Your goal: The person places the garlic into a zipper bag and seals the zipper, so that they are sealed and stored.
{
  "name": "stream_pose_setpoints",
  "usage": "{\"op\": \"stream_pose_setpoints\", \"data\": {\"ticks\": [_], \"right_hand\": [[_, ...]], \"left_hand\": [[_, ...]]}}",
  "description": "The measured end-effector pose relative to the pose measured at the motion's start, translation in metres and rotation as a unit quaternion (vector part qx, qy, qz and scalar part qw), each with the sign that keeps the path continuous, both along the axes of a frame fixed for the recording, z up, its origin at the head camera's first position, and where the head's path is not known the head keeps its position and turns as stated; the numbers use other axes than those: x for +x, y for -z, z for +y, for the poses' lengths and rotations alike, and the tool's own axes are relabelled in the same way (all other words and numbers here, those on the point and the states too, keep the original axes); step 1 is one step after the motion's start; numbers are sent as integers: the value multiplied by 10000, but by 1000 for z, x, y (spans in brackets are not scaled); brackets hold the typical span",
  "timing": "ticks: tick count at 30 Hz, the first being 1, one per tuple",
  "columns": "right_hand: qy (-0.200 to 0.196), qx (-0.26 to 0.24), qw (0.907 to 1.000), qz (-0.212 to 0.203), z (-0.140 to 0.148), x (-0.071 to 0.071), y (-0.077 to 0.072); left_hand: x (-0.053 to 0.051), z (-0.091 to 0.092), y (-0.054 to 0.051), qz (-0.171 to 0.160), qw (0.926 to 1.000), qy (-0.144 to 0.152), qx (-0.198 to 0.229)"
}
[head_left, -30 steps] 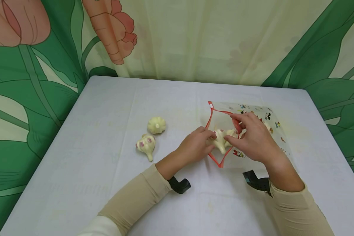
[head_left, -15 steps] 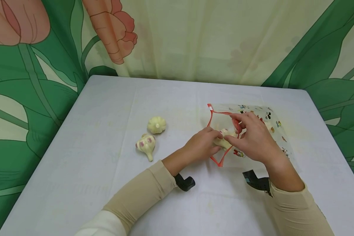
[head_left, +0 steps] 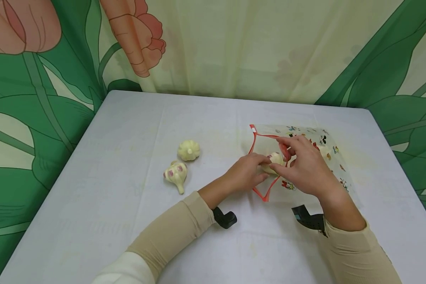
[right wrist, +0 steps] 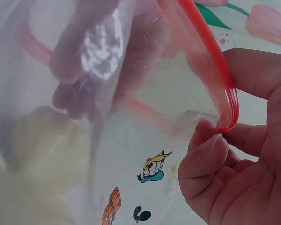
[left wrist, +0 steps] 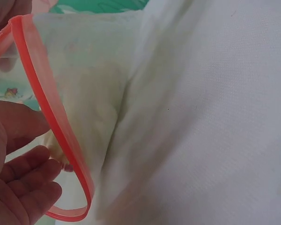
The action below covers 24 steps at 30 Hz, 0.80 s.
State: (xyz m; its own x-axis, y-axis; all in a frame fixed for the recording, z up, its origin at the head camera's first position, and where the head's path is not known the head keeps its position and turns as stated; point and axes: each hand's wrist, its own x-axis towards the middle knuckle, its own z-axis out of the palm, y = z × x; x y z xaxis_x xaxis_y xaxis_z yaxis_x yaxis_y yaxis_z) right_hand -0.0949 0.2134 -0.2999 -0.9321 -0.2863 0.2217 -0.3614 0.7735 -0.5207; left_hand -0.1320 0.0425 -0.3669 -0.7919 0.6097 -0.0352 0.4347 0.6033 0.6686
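A clear bag with cartoon prints (head_left: 310,193) lies on its side, its red-edged mouth (head_left: 267,196) facing left. At that mouth my left hand (head_left: 246,171) holds a garlic bulb (head_left: 276,158) between thumb and fingers; the bulb also shows behind the red edge in the left wrist view (left wrist: 56,146). My right hand (head_left: 307,167) pinches the bag's red edge, seen closely in the right wrist view (right wrist: 229,101). Through the plastic, a pale bulb shape (right wrist: 49,145) appears blurred.
A whitish round bulb (head_left: 188,150) and a purple-marked garlic bulb (head_left: 176,174) rest left of my left hand on the white-covered table (head_left: 74,221). A patterned curtain (head_left: 234,47) hangs behind the table.
My left hand has moved right with the garlic bulb, which sits further into the bag's mouth. My right hand stays on the red edge.
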Motion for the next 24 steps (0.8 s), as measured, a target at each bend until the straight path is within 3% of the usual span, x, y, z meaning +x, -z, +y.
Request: {"op": "stream_pose_setpoints", "data": {"ticks": [12,24], "right_hand": [[-45,-43,10000,30,1,1,3],[-38,-81,9999,-130,3,-1,2]], "left_hand": [[-2,4,4,-220,9992,221,242],[1,-17,-2,-521,9948,-201,854]]}}
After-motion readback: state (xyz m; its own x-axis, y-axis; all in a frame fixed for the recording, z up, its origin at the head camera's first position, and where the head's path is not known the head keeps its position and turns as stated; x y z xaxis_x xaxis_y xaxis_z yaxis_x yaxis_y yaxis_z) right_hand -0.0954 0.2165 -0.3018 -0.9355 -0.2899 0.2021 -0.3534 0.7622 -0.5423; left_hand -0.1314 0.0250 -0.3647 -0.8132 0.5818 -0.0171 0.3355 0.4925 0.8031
